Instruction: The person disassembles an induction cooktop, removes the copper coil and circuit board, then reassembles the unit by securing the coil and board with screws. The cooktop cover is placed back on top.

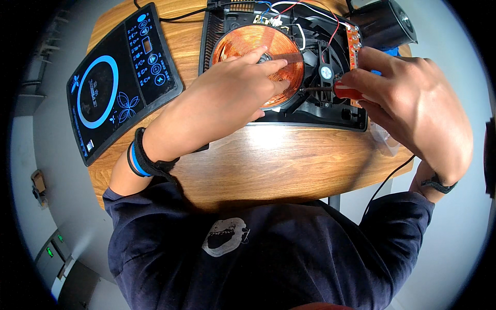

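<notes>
The opened black housing [330, 116] of an induction cooker lies at the far middle of the table. In it sits a round copper coil [232, 41], and my left hand [235, 88] rests on that coil with its fingers spread. A red-handled screwdriver [349, 91] is gripped in my right hand [413, 98]. Its shaft points left across the housing, with the tip by the coil's right edge; whether it sits on a screw I cannot tell. Right of the coil is a black fan [312, 64], and beyond it an orange circuit board [353, 41], partly hidden by my right hand.
A black glass cooktop panel [121, 85] with blue markings lies at the left of the wooden table [258, 165]. Thin wires [302, 6] run over the housing's far side. A black cylindrical object [385, 23] stands at the far right. A black cord [183, 18] crosses behind the panel.
</notes>
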Motion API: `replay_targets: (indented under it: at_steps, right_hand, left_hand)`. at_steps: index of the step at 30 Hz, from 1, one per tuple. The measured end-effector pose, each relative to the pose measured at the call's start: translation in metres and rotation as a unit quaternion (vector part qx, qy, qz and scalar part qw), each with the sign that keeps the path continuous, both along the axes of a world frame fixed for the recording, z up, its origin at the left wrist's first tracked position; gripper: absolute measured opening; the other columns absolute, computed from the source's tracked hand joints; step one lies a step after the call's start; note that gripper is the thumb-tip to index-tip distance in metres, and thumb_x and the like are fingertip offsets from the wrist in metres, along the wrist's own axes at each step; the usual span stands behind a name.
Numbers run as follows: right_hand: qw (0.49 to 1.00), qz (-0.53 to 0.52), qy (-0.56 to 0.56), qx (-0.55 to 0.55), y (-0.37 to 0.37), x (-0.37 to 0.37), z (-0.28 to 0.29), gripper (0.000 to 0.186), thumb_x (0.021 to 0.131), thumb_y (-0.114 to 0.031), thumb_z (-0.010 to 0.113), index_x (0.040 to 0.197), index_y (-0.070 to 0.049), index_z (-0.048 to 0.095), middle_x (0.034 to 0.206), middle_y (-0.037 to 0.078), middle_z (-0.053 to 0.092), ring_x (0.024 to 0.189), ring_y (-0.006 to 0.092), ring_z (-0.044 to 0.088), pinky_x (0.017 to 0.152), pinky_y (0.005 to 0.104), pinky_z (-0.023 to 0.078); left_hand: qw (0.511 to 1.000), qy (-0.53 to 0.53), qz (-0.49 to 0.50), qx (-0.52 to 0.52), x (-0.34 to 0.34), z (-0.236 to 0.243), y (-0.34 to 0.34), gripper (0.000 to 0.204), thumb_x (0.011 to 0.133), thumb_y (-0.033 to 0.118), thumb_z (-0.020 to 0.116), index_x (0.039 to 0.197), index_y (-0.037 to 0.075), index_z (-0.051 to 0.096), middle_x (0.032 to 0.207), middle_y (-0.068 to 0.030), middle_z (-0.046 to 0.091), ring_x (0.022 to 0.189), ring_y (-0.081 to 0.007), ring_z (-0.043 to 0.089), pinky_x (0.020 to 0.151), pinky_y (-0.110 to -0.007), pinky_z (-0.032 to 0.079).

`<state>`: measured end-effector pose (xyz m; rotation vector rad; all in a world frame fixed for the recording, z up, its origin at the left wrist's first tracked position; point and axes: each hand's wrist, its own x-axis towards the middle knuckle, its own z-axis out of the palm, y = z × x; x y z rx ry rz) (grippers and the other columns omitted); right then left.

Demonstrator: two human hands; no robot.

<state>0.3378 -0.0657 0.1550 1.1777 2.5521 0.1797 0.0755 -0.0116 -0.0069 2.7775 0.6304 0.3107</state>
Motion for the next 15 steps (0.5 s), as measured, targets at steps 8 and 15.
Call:
replay_targets:
  at_steps: [8,15]
  right_hand:
    - [0.996,0.083,0.022,0.038,0.008,-0.014,0.0,0.025,0.083,-0.005,0.088,0.106,-0.005,0.078,0.108,0.007,0.072,0.081,0.0309,0.077,0.072,0.0431,0.063]
    - [0.997,0.048,0.053,0.014,0.011,-0.016,0.001,0.03,0.083,-0.007,0.089,0.109,-0.005,0.074,0.118,0.008,0.072,0.101,0.0316,0.078,0.078,0.0423,0.065]
  left_hand:
    - [1.0,0.019,-0.004,-0.005,0.003,0.007,0.001,0.062,0.086,0.016,0.091,0.145,0.013,0.075,0.171,-0.0082,0.057,0.157,-0.0344,0.054,0.121,-0.049,0.055]
    - [1.0,0.004,-0.008,0.011,0.001,0.001,0.002,0.065,0.085,0.016,0.091,0.148,0.014,0.074,0.171,-0.0091,0.057,0.154,-0.0344,0.056,0.119,-0.048,0.057]
